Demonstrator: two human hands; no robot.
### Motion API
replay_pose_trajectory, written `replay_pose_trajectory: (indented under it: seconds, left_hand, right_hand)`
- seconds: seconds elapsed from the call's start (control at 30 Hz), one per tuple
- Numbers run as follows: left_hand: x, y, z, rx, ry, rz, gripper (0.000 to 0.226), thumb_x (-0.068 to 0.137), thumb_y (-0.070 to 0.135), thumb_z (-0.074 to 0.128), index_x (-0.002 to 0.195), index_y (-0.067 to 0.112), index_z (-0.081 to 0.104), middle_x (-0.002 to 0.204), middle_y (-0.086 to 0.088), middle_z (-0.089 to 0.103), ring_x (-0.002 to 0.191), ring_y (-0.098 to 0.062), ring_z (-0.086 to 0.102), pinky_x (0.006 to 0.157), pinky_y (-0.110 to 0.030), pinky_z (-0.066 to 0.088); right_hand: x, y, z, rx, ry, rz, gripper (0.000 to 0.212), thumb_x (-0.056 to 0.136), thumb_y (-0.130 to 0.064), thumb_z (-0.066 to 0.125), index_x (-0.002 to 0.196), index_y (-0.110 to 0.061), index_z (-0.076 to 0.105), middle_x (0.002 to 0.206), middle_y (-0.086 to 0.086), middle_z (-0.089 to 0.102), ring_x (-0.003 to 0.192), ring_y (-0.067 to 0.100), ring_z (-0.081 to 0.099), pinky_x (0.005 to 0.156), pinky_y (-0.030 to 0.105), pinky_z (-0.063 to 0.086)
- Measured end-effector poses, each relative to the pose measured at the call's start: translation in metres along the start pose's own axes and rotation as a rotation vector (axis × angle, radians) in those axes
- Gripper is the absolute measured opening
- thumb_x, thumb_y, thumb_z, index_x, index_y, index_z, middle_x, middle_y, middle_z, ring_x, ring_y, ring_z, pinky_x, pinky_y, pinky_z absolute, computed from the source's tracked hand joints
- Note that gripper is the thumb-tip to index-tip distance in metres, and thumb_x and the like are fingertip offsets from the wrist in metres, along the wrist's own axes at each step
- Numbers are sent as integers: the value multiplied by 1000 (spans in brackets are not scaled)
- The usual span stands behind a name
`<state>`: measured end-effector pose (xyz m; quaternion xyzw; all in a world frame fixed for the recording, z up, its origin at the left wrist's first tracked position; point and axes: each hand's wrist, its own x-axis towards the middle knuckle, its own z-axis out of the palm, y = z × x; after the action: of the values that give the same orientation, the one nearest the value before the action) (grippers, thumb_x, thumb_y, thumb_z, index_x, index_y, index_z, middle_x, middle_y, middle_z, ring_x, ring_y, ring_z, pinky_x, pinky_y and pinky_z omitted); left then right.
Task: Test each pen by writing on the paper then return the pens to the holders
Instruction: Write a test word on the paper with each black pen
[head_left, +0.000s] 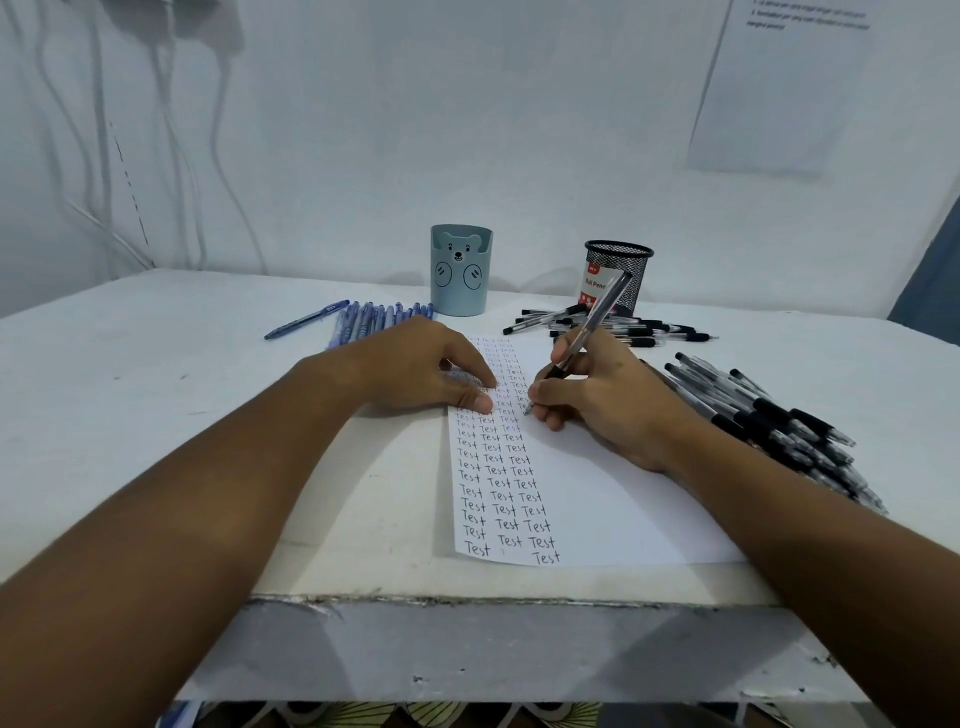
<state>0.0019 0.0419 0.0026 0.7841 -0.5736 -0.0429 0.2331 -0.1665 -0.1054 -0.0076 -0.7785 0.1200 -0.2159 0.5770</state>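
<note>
Pressing flat on the paper's (571, 493) left edge, the left hand (415, 366) lies open, while right of it the right hand (597, 400) pinches a pen (592, 325), tip down on the paper, barrel slanting up toward the mesh holder (621, 275).

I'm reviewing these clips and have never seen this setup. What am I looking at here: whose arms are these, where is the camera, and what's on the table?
There is no machine: a person wears one wide-angle camera on the head, looking down at their own arms. The left hand presses the paper flat. The right hand grips a black pen, its tip on the sheet among rows of the word "Test". On the white table lie blue pens, black pens, a bear-faced holder and a mesh holder.
</note>
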Motion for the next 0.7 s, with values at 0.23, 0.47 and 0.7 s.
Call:
replay_pose_trajectory:
  seconds: [0.23,0.47,0.7]
  left_hand:
    - [0,0,0,12,-2,-5,38,71,59,72,105,42,71,117,20,65,113,2,55,104,-26,38]
    - [-1,2,0,15,-7,0,49,63,68,65,104,43,71,118,21,64,113,1,55,105,-27,39]
    - [-1,2,0,14,-6,-2,48,64,65,67,105,41,71,116,21,65,113,2,55,103,-25,38]
  right_hand:
    - [1,2,-1,7,-1,3,32,87,9,65,101,-9,42,78,18,66,62,27,63,67,36,56]
    - [1,-1,-4,128,13,32,36,86,17,60,97,-10,39,73,20,59,56,26,58,52,29,50]
    - [2,1,-2,24,2,12,34,86,13,62,98,-11,40,74,19,62,66,32,57,58,34,50]
